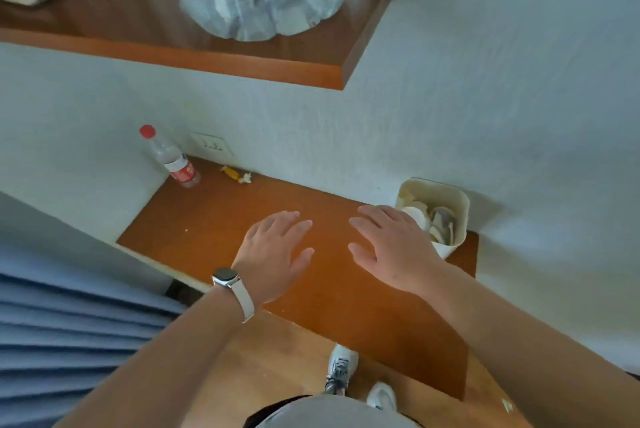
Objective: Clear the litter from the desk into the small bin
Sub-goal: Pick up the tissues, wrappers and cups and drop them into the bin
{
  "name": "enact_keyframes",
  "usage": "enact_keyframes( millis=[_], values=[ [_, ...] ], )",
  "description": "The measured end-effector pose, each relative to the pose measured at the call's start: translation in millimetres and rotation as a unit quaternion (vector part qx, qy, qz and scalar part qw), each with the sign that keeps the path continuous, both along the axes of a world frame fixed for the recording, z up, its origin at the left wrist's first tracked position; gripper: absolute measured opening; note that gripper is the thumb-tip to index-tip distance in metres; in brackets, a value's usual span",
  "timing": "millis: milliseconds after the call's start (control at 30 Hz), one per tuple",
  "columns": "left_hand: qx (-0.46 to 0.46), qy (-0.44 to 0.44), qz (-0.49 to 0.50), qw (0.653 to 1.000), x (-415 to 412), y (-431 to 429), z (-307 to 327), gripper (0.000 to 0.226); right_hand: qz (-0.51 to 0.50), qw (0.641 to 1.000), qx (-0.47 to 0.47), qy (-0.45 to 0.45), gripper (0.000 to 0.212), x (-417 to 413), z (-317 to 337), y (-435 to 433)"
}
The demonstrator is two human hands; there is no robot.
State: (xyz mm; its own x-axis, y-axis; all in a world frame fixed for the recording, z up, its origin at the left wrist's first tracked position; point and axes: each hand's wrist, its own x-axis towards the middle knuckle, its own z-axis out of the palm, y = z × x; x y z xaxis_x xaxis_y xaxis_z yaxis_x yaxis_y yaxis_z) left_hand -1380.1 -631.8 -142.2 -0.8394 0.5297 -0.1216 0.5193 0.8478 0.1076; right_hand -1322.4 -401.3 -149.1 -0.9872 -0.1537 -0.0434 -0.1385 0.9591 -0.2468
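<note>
A reddish-brown wooden table (214, 220) against a pale, faintly textured wall (485, 98); a cream bin (457, 209); a clear bottle (171, 159) with red cap and red label; a yellow-and-white wrapper (237, 175); a white watch strap (239, 294); blue pleated fabric (69, 323).

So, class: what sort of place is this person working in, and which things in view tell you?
Probably a bedroom or hotel-style room: a wooden desk built against the wall with a wall socket above it, a small bin at its end, a shelf overhead and a blue curtain alongside.
</note>
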Motion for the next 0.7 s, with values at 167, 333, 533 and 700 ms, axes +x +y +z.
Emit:
enact_keyframes(
  millis=[167, 333, 533, 700],
  values=[
    [-0.033, -0.006, 0.086, 0.996, 30.5, -54.1, 7.0, 0.054, 0.065, 0.998, -0.018, -0.007, 0.052, -8.7, -8.8, -44.5],
    [-0.036, 0.009, 0.152, 0.988, 48.8, -99.5, 11.8, 0.052, 0.112, 0.993, -0.020, -0.011, 0.054, -13.8, -3.2, -85.7],
    [-0.019, 0.025, 0.157, 0.987, 46.0, -141.4, 9.1, 0.053, 0.108, 0.994, -0.001, -0.023, 0.053, -13.7, 6.5, -116.4],
    [-0.007, 0.035, 0.131, 0.991, 32.3, -195.2, 8.3, 0.053, 0.090, 0.995, 0.023, -0.027, 0.054, -21.6, 9.0, -167.8]
  ],
)
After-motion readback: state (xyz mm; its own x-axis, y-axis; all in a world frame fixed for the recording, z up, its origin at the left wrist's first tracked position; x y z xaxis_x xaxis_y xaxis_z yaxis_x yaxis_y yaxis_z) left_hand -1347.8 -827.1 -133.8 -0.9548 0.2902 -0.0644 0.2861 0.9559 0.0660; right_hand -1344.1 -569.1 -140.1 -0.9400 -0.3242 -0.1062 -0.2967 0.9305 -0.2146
